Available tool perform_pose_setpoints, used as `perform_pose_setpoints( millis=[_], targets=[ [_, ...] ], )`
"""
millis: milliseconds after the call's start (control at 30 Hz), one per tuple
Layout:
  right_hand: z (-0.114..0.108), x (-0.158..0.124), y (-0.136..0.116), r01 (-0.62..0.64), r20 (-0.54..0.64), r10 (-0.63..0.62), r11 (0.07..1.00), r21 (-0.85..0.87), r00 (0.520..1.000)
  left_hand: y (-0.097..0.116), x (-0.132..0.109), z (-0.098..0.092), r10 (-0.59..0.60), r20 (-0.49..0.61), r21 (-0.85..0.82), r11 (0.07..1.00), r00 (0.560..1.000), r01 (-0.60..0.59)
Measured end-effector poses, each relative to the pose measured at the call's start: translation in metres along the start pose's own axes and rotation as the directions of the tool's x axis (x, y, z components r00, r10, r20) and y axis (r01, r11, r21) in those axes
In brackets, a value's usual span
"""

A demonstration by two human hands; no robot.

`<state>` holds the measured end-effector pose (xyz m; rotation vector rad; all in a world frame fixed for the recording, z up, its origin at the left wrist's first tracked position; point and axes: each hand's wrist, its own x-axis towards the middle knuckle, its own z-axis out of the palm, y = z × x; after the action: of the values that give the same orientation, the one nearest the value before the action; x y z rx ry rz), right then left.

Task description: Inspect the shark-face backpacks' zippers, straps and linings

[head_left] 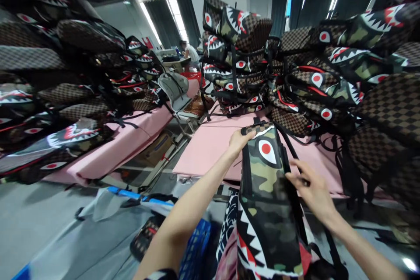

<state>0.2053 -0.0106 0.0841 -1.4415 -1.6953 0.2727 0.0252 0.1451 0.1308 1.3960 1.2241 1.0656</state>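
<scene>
A camouflage backpack (267,188) with a red-and-white eye and a jagged shark mouth lies on its back or side across my lap, its far end by the pink table edge. My left hand (241,141) grips the backpack's far top corner, fingers wrapped over the checked edge. At the right side of the bag is my right hand (310,190), fingers curled near the black strap or zipper edge; a small dark thing shows between them, too blurred to name.
Stacks of similar bags (234,61) stand on the pink-covered table (206,148), more bags (328,78) at right and others (75,83) at left. A grey chair (173,92) stands between tables. A blue basket (197,245) is below left. A person (192,52) sits far back.
</scene>
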Motion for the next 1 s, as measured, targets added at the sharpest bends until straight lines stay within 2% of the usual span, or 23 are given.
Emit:
perform_pose_setpoints(
  millis=[67, 133, 200, 267, 333, 400, 467, 500, 567, 633, 700, 800, 867, 900, 1000],
  targets=[
    [-0.001, 0.009, 0.004, -0.229, -0.031, 0.230, 0.973, 0.026, 0.973, 0.004, -0.013, 0.004, 0.013, 0.004, -0.059, 0.998, 1.000, -0.013],
    [-0.002, 0.011, -0.005, -0.274, -0.027, 0.277, 0.959, 0.069, 0.961, 0.019, -0.033, 0.007, 0.029, -0.001, -0.107, 0.994, 1.000, -0.029],
    [-0.009, 0.007, -0.028, -0.169, -0.126, 0.186, 0.977, 0.131, 0.975, 0.050, -0.060, 0.006, 0.100, -0.012, -0.129, 0.987, 0.995, -0.100],
    [-0.024, 0.002, -0.058, 0.021, -0.263, 0.016, 0.991, 0.135, 0.965, 0.090, -0.091, 0.001, 0.264, -0.017, -0.119, 0.957, 0.964, -0.264],
    [-0.041, -0.002, -0.082, 0.220, -0.333, -0.187, 0.974, 0.062, 0.924, 0.126, -0.121, -0.006, 0.417, -0.031, -0.105, 0.902, 0.908, -0.418],
    [-0.050, -0.005, -0.090, 0.373, -0.367, -0.355, 0.927, -0.024, 0.860, 0.144, -0.142, -0.010, 0.515, -0.076, -0.070, 0.852, 0.854, -0.519],
    [-0.047, -0.007, -0.078, 0.420, -0.371, -0.410, 0.906, -0.057, 0.833, 0.136, -0.151, -0.008, 0.549, -0.114, -0.003, 0.833, 0.828, -0.553],
    [-0.042, -0.008, -0.067, 0.401, -0.359, -0.391, 0.915, -0.048, 0.848, 0.124, -0.150, -0.005, 0.544, -0.125, 0.038, 0.838, 0.830, -0.544],
    [-0.029, -0.008, -0.040, 0.305, -0.301, -0.295, 0.952, -0.014, 0.907, 0.096, -0.142, 0.004, 0.507, -0.122, 0.117, 0.861, 0.853, -0.495],
    [-0.022, -0.007, -0.019, 0.249, -0.247, -0.245, 0.968, -0.014, 0.938, 0.072, -0.132, 0.012, 0.492, -0.139, 0.186, 0.865, 0.859, -0.466],
    [-0.025, -0.005, -0.008, 0.251, -0.198, -0.255, 0.967, -0.042, 0.947, 0.061, -0.126, 0.016, 0.504, -0.113, 0.244, 0.849, 0.856, -0.468],
    [-0.046, -0.002, -0.012, 0.291, -0.179, -0.306, 0.951, -0.107, 0.935, 0.062, -0.124, 0.012, 0.539, -0.065, 0.322, 0.808, 0.840, -0.494],
    [-0.062, 0.002, -0.022, 0.328, -0.221, -0.354, 0.933, -0.147, 0.909, 0.065, -0.124, 0.007, 0.614, -0.082, 0.406, 0.740, 0.785, -0.537],
    [-0.070, 0.005, -0.029, 0.344, -0.241, -0.373, 0.926, -0.155, 0.896, 0.066, -0.124, 0.004, 0.672, -0.094, 0.464, 0.682, 0.734, -0.565],
    [-0.089, 0.024, -0.052, 0.369, -0.313, -0.401, 0.916, -0.159, 0.861, 0.066, -0.125, 0.001, 0.836, -0.112, 0.633, 0.476, 0.537, -0.610]
  ],
)
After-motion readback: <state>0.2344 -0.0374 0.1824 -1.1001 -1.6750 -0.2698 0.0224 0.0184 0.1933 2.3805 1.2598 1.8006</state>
